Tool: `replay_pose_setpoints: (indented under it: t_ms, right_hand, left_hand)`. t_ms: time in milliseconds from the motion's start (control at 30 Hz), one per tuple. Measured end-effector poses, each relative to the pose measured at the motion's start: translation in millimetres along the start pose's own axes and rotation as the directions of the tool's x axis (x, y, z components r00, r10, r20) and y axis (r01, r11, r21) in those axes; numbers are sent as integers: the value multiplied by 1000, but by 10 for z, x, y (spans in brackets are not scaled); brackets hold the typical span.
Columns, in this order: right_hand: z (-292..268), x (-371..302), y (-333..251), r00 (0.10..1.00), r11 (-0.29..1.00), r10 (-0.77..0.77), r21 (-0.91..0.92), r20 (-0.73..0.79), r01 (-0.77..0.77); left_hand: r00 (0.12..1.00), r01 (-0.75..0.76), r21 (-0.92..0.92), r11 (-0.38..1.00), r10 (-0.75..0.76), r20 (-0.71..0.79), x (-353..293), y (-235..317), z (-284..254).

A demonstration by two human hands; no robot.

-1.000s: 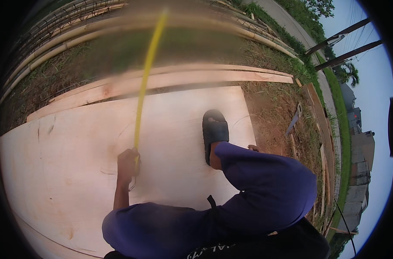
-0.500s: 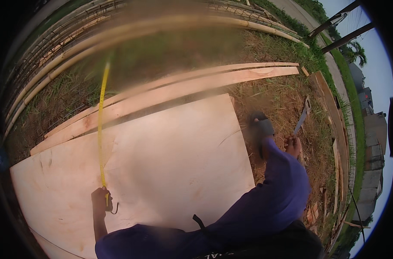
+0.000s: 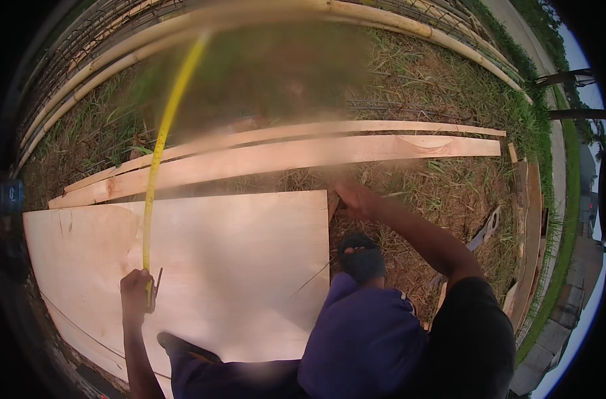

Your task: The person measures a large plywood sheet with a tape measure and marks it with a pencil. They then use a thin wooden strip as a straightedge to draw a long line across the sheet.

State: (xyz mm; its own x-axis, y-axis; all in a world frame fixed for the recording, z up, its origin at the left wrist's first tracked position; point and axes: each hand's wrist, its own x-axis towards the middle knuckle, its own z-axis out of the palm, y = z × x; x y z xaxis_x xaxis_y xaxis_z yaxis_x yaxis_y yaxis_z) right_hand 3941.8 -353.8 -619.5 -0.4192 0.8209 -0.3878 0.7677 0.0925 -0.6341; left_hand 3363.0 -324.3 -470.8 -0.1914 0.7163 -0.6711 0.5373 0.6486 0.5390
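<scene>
Outdoors, grassy ground (image 3: pixel 449 176). Pale plywood sheet (image 3: pixel 236 246) lies flat approx. 8 o'clock; 2 planks (image 3: pixel 250 161) past its 12 o'clock edge, bamboo poles (image 3: pixel 383 18) beyond, road (image 3: pixel 517 21) approx. 2. Tape measure (image 3: pixel 150 292) over sheet at 8, gripped in L hand (image 3: pixel 135 290); yellow blade (image 3: pixel 159 146) points just past 12, long axis across planks. R hand (image 3: pixel 356 199) nr sheet's 1 o'clock corner, blurred: can't tell if holding anything. Blade's far end lost in blur; legs (image 3: pixel 363 339) hide part of sheet's 6 o'clock edge.

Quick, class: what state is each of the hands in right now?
Left hand: closed, holding the tape measure.
Right hand: near a corner of the board; blurred, open or closed cannot be told.
</scene>
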Motion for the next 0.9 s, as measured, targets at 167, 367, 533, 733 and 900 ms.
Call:
replay_pose_setpoints:
  t_ms: [167, 367, 533, 733, 900]
  right_hand:
    - [-52, 31, 467, 967, 968, -251, -7, 46, 252]
    - [-442, -26, 1016, 983, 984, -176, -51, -57, 174]
    - [-1221, -464, 1306, 920, 980, 133, 190, -370, -65]
    - [-961, -439, 1691, 763, 301, 545, 931, -346, 207]
    - [-71, -183, 788, 986, 595, 140, 803, -90, -11]
  left_hand:
    - [993, 90, 77, 993, -84, -80, -309, -403, 703]
    - [927, 136, 62, 989, -105, -361, -1143, -769, 550]
    - [769, 214, -56, 975, -203, -606, -2060, -688, 309]
    - [666, 283, -32, 959, -221, -712, -2869, -776, 433]
    - [614, 399, 45, 916, -231, -754, -3702, -1075, 551]
